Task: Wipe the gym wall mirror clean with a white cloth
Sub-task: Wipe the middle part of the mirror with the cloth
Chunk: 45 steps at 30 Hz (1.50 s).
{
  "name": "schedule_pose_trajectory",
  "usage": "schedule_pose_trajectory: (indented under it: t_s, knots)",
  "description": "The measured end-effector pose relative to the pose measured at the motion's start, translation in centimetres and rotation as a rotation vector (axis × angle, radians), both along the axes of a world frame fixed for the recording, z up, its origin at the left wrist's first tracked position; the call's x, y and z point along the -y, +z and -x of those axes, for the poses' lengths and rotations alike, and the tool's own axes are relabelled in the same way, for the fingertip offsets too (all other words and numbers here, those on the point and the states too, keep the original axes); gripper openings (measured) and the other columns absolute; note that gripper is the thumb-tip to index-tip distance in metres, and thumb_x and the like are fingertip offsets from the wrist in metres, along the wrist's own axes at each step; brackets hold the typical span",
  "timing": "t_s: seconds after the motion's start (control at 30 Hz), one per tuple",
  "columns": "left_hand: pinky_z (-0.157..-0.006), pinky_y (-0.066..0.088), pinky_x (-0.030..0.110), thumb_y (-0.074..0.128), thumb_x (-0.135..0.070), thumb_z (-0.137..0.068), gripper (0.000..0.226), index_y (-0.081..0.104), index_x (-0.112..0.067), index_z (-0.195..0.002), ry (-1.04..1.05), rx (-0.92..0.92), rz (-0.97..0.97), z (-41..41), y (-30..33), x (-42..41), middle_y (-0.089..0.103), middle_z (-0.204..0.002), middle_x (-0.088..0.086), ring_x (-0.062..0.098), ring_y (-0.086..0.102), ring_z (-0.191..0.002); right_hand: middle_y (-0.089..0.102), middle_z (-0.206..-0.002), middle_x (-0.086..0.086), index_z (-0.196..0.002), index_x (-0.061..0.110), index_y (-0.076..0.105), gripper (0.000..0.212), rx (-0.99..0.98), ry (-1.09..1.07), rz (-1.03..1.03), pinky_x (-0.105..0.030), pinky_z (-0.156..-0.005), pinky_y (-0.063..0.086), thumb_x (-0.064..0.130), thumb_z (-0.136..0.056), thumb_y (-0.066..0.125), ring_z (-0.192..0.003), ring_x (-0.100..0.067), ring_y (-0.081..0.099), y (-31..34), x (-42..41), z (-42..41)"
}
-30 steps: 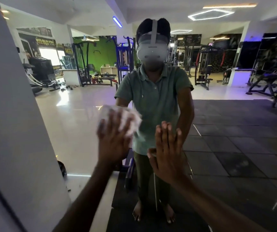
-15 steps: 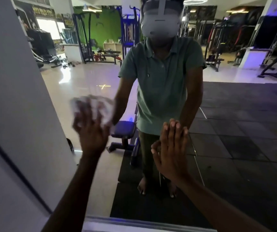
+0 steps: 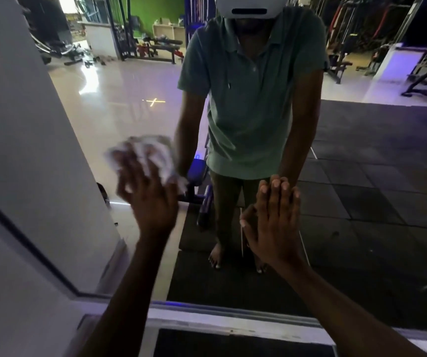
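Note:
The wall mirror (image 3: 361,202) fills most of the view and reflects the gym and a person in a green shirt. My left hand (image 3: 150,199) presses a crumpled white cloth (image 3: 160,153) against the glass at the left, fingers spread over it; the hand and cloth are motion-blurred. Lower and to the right, my right hand (image 3: 274,222) lies flat on the glass with straight fingers held together, holding nothing.
The mirror's pale bottom frame (image 3: 233,320) runs across the lower part of the view. A white wall panel (image 3: 26,150) borders the mirror on the left. Gym machines, benches and dark floor mats appear only as reflections.
My left hand has swept the cloth down and left across the glass, then slightly back right. The view has tilted down, bringing the mirror's bottom frame into sight. My right hand stays flat.

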State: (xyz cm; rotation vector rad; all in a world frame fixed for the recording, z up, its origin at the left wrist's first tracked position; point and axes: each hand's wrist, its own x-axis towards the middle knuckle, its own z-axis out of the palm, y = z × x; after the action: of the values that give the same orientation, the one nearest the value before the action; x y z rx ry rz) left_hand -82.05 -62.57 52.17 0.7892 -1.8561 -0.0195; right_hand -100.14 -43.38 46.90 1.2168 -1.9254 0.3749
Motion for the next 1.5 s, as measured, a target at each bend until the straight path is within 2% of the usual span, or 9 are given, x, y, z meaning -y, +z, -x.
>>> schedule_pose_trajectory:
  t_s: [0.27,0.5,0.7,0.8,0.9,1.1,1.23,1.33,1.5]
  knots:
    - [-0.129,0.001,0.053,0.031,-0.052,-0.107,0.074,0.011,-0.011,-0.166,0.113,-0.287,-0.264,3.6,0.2,-1.4,0.008,-0.167,0.039,0.056,0.005,-0.157,-0.011,-0.170,-0.032,-0.165,-0.005,0.001,0.103,0.060,-0.021,-0.029,-0.066,-0.128,-0.003,0.063,-0.101,0.047,-0.159,-0.050,-0.007,-2.0,0.5,-1.0]
    - [-0.126,0.005,0.050,0.024,-0.049,-0.112,0.062,0.002,-0.036,-0.168,-0.103,0.208,0.207,0.1,-6.0,1.1,-0.016,-0.176,0.003,0.029,-0.012,-0.162,-0.017,-0.169,-0.032,-0.165,-0.003,-0.002,0.105,0.088,-0.042,-0.057,-0.067,-0.127,-0.002,0.063,-0.100,0.048,-0.159,-0.051,-0.010,-4.4,0.8,-1.4]
    - [-0.127,0.009,0.056,0.013,-0.059,-0.110,0.076,0.014,-0.008,-0.166,0.088,-0.260,-0.354,3.0,-4.5,-1.8,0.010,-0.168,0.037,0.054,0.007,-0.157,-0.019,-0.168,-0.033,-0.164,-0.004,-0.005,0.106,0.085,-0.050,-0.028,-0.068,-0.126,-0.006,0.060,-0.099,0.050,-0.157,-0.053,-0.013,-4.7,1.4,-1.7]
    - [-0.126,0.000,0.059,0.017,-0.054,-0.111,0.065,0.000,-0.029,-0.169,-0.158,0.092,-0.099,5.0,-6.0,-6.0,-0.015,-0.173,0.019,0.041,-0.018,-0.159,-0.016,-0.169,-0.034,-0.164,-0.005,-0.002,0.104,0.055,-0.040,-0.041,-0.068,-0.127,-0.004,0.059,-0.101,0.050,-0.158,-0.054,-0.010,-4.5,1.2,-1.5]
    - [-0.127,-0.001,0.048,0.023,-0.048,-0.112,0.063,-0.002,-0.035,-0.168,-0.163,0.243,0.181,1.4,-6.9,-1.6,-0.015,-0.175,0.006,0.028,-0.016,-0.161,-0.016,-0.170,-0.030,-0.166,-0.001,-0.003,0.109,0.040,-0.025,-0.080,-0.065,-0.128,-0.002,0.057,-0.098,0.059,-0.159,-0.049,-0.010,-4.1,0.3,-0.9]
    - [-0.128,0.006,0.057,0.026,-0.054,-0.109,0.073,0.013,-0.013,-0.168,0.042,-0.106,-0.315,3.7,-4.2,-4.1,0.003,-0.170,0.034,0.050,-0.001,-0.159,-0.011,-0.172,-0.028,-0.164,-0.004,0.013,0.103,0.094,0.031,-0.102,-0.063,-0.130,0.004,0.051,-0.095,0.067,-0.161,-0.047,-0.004,-2.6,-1.0,-2.2]
    - [-0.127,-0.004,0.059,0.019,-0.053,-0.112,0.063,0.010,-0.025,-0.168,-0.212,0.234,0.027,6.7,-4.2,-8.5,-0.009,-0.174,0.017,0.036,-0.023,-0.159,-0.010,-0.174,-0.023,-0.165,-0.004,0.009,0.101,0.110,0.024,-0.051,-0.066,-0.129,0.008,0.046,-0.097,0.065,-0.162,-0.045,0.002,-2.2,-3.3,-1.2]
    - [-0.126,0.005,0.050,0.031,-0.042,-0.111,0.064,0.006,-0.030,-0.169,-0.157,0.219,0.213,4.1,-3.9,-4.8,0.017,-0.173,0.018,0.037,0.002,-0.161,-0.004,-0.171,-0.032,-0.165,-0.004,0.008,0.098,0.066,-0.136,-0.002,-0.068,-0.127,0.004,0.050,-0.101,0.059,-0.161,-0.047,-0.004,-1.3,-6.3,2.8]
    - [-0.127,0.012,0.059,0.027,-0.048,-0.109,0.071,0.013,-0.008,-0.166,0.123,-0.215,-0.358,8.9,-2.9,-9.0,0.009,-0.168,0.038,0.052,0.005,-0.158,-0.013,-0.174,-0.021,-0.165,-0.002,0.003,0.102,-0.005,-0.048,-0.026,-0.065,-0.128,-0.003,0.048,-0.100,0.063,-0.162,-0.040,-0.008,-0.7,-8.5,6.1]
